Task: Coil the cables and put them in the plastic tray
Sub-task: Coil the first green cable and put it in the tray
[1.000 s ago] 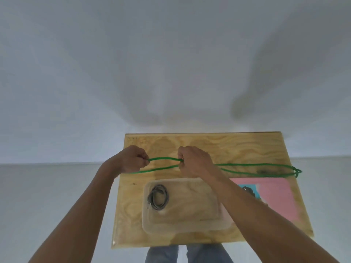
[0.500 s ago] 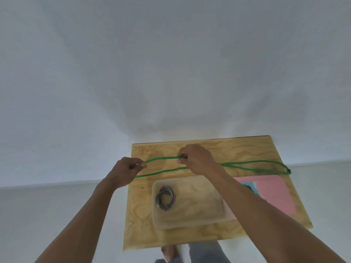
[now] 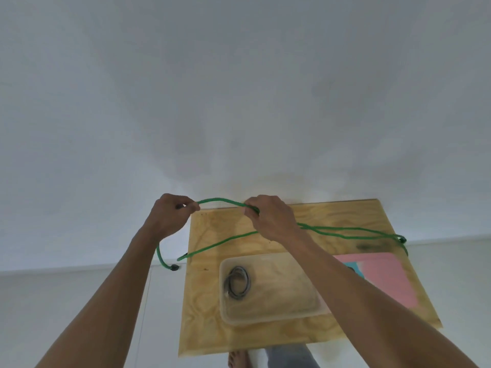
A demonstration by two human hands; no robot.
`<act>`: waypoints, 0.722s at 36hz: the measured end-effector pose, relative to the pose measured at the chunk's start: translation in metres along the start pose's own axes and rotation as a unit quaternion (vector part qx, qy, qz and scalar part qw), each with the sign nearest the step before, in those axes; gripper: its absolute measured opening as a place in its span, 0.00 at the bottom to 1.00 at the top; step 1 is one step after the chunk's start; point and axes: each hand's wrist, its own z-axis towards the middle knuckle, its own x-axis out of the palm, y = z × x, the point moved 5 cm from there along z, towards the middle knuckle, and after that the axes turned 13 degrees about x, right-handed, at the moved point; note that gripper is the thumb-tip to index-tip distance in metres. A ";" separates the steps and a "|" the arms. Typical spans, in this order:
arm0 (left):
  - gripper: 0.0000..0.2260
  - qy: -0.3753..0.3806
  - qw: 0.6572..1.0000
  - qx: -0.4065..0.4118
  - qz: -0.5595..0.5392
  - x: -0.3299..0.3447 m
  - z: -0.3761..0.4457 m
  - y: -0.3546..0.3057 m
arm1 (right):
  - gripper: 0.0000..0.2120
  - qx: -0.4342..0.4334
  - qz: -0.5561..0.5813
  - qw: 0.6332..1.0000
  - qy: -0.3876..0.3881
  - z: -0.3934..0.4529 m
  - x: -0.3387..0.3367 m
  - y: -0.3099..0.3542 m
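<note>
green cable: centre of frame, arched between both hands; long strands trail right across the surface to a dark plug at its right edge; another dark-tipped end hangs below the left wrist, off the surface's left edge.
left hand: closed, pinching the cable at the arch's left foot.
right hand: closed around several strands at the arch's right foot.
plastic tray: lower centre, on the surface; holds one grey coil at its left end.
handling: light, limp, slightly springy, judging by the sag. Loops will likely spring open if let go. Best hold is where strands bunch; keep a pinch on the loop crossing.
vs earlier: hands were level with the cable stretched near-flat; now both are raised, the span bows upward, and the loose end dangles off the left edge.
pink sheet: right of tray, partly under the forearm.
</note>
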 end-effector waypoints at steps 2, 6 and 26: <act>0.08 -0.026 0.999 -0.009 -0.022 -0.003 0.001 -0.007 | 0.13 -0.004 0.014 1.000 -0.019 0.000 -0.010 0.011; 0.08 -0.076 0.994 -0.012 -0.076 -0.010 0.002 -0.025 | 0.13 -0.005 0.047 0.997 -0.067 0.001 -0.033 0.031; 0.22 -0.163 0.903 0.108 -0.382 -0.024 0.021 -0.159 | 0.05 -0.099 0.318 0.898 -0.288 0.010 -0.216 0.094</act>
